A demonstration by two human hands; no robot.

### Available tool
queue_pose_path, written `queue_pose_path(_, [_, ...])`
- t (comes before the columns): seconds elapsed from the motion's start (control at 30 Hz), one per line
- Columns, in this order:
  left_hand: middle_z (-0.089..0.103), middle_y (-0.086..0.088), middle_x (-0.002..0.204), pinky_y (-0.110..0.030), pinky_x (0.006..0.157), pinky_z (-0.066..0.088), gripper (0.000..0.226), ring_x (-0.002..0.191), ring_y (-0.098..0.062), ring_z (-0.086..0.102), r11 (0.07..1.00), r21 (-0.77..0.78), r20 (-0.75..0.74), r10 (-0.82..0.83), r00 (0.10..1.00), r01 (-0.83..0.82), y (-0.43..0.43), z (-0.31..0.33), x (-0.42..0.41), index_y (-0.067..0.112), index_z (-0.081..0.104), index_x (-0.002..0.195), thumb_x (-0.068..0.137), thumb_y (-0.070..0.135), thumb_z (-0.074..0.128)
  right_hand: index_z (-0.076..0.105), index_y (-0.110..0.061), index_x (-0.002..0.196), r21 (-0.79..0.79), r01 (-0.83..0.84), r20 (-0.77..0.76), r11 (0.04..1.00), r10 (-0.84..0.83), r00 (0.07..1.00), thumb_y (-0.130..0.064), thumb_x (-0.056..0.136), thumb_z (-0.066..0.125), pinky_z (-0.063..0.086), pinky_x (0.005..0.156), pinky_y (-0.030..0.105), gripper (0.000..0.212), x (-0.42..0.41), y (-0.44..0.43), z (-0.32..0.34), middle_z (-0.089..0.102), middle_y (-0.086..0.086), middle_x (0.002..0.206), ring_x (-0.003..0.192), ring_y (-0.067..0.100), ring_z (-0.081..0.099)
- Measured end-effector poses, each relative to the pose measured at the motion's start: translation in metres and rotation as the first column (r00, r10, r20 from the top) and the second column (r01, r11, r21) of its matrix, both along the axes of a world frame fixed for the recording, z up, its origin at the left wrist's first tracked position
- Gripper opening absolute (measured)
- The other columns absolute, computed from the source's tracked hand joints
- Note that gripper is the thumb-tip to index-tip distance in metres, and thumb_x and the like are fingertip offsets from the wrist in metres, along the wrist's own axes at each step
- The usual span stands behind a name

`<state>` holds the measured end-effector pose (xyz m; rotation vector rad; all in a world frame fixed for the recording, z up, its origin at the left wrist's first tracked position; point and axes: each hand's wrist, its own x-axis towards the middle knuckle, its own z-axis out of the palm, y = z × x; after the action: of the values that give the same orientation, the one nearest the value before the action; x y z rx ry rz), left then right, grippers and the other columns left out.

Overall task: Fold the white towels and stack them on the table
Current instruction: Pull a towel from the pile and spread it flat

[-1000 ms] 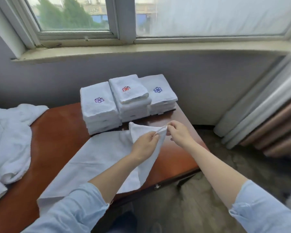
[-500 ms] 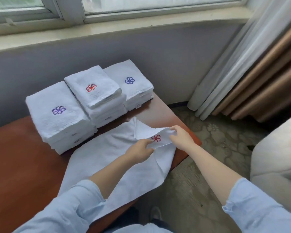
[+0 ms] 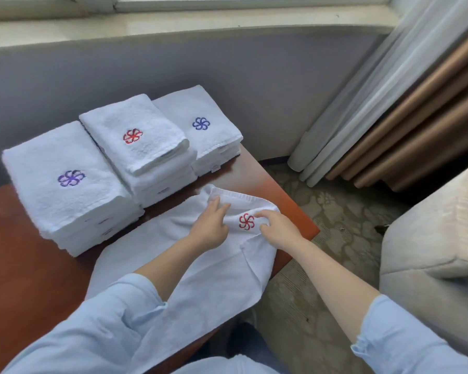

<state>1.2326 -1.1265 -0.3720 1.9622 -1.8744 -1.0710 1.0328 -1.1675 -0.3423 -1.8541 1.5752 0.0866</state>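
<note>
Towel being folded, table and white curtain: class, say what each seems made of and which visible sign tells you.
The towel looks like white cotton terry: matte, nubby pile, ribbed hem, limp folds. The table looks like reddish-brown wood or veneer, glossy, since it shows a pale sheen. The curtain looks like thin sheer fabric, hanging in soft translucent folds; fibre unclear.

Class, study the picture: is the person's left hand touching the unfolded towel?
Touching. The head view shows the left hand with its fingers laid on the towel beside the red emblem, with no gap visible.
</note>
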Motion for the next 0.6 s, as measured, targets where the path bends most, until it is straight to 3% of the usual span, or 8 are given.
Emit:
queue_pose_path(0.2, [0.002, -0.006, 0.166, -0.038, 0.119, 0.022, 0.061, 0.152, -0.021, 0.004, 0.999, 0.003, 0.004, 0.038, 0.999, -0.038, -0.011, -0.001, -0.006, 0.019, 0.028, 0.153, 0.096, 0.007, 0.046, 0.051, -0.028, 0.14, 0.004, -0.059, 0.003, 0.998, 0.059, 0.998, -0.012, 0.096, 0.041, 0.044, 0.105, 0.045, 0.047, -0.008, -0.02, -0.008, 0.05, -0.004, 0.147, 0.135, 0.026, 0.044])
queue_pose_path(0.3, [0.011, -0.002, 0.164, -0.038, 0.115, 0.029, 0.065, 0.148, -0.024, 0.022, 0.997, 0.019, -0.032, 0.071, 0.997, -0.071, -0.014, -0.001, -0.01, 0.021, 0.031, 0.152, 0.092, 0.001, 0.046, 0.055, -0.027, 0.136, -0.051, -0.185, 0.021, 0.981, 0.186, 0.982, -0.014, 0.099, 0.042, 0.047, 0.102, 0.04, 0.041, -0.001, -0.035, -0.015, 0.056, -0.005, 0.141, 0.13, 0.019, 0.049])
queue_pose_path(0.43, [0.026, 0.001, 0.156, -0.034, 0.112, 0.032, 0.07, 0.142, -0.02, 0.031, 0.989, 0.034, -0.114, 0.145, 0.983, -0.142, -0.014, -0.001, -0.018, 0.02, 0.034, 0.149, 0.086, -0.009, 0.041, 0.049, -0.027, 0.141, 0.023, -0.409, 0.031, 0.912, 0.409, 0.912, -0.016, 0.101, 0.04, 0.044, 0.105, 0.036, 0.043, 0.009, -0.058, -0.024, 0.05, -0.007, 0.146, 0.132, 0.015, 0.048])
queue_pose_path(0.6, [0.041, 0.004, 0.143, -0.033, 0.101, 0.041, 0.059, 0.13, -0.018, 0.044, 0.936, -0.009, 0.033, 0.352, 0.935, -0.352, -0.012, -0.008, -0.026, 0.025, 0.046, 0.138, 0.085, 0.0, 0.051, 0.036, -0.021, 0.146, 0.043, -0.559, -0.129, 0.828, 0.559, 0.819, -0.017, 0.099, 0.037, 0.046, 0.091, 0.037, 0.047, 0.0, -0.093, -0.035, 0.034, 0.003, 0.155, 0.129, 0.028, 0.048])
